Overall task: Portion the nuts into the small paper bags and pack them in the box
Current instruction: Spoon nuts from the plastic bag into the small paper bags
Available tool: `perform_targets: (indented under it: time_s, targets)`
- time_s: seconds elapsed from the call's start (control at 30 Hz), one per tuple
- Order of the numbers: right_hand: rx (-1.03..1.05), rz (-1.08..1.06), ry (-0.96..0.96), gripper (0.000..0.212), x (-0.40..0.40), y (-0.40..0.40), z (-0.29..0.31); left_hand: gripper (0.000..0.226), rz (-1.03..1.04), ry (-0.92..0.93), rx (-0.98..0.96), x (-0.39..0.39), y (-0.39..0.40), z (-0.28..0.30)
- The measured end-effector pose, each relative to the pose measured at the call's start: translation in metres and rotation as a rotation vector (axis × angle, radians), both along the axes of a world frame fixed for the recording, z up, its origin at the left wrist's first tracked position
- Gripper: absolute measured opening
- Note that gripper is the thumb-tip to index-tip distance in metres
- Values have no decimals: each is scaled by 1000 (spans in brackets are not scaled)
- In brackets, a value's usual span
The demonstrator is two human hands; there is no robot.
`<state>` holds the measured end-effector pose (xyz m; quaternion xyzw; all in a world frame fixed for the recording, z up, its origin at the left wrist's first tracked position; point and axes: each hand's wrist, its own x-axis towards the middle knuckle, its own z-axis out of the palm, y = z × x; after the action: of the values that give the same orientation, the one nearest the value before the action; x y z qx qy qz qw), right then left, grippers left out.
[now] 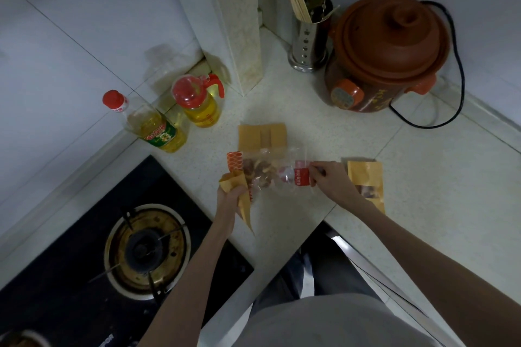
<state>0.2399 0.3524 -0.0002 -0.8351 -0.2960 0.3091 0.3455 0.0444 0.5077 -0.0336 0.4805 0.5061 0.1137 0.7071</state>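
Fingers of the left hand [229, 198] are curled round a small paper bag [239, 194], gripping it near its open mouth so that the bag's pointed lower end hangs down toward the counter edge. Right beside that mouth lies the nut bag [270, 173], a clear plastic pack held level above the counter [324, 132], its nuts gathered at the left end next to the paper bag. The right hand [328, 180] pinches the pack's other end, thumb and fingertips clamped on the plastic by the red label. Both forearms reach forward from the body, wrists roughly level. A flat cardboard box [262, 135] lies just behind the pack; a filled paper bag [366, 184] lies beside the right hand.
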Motion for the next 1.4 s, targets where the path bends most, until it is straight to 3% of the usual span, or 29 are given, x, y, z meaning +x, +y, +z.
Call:
perform_targets:
  time_s: [0.27,0.6,0.93,1.13,1.4]
  targets:
    - [-45,6,-259,23,-6,4,-9,39,-32,-31,-21,4,-4,-8]
    - [-125,84,-130,30,-6,28,-18,27,-85,-43,-14,6,6,-16]
    - [-192,128,-88,22,-18,51,-27,24,-73,-47,-72,5,8,-30]
    - [-175,32,-23,21,-30,62,-40,23,-93,-40,-119,6,14,-29]
    - [-99,-197,295,22,-25,57,-50,38,-23,-48,-166,10,10,-28]
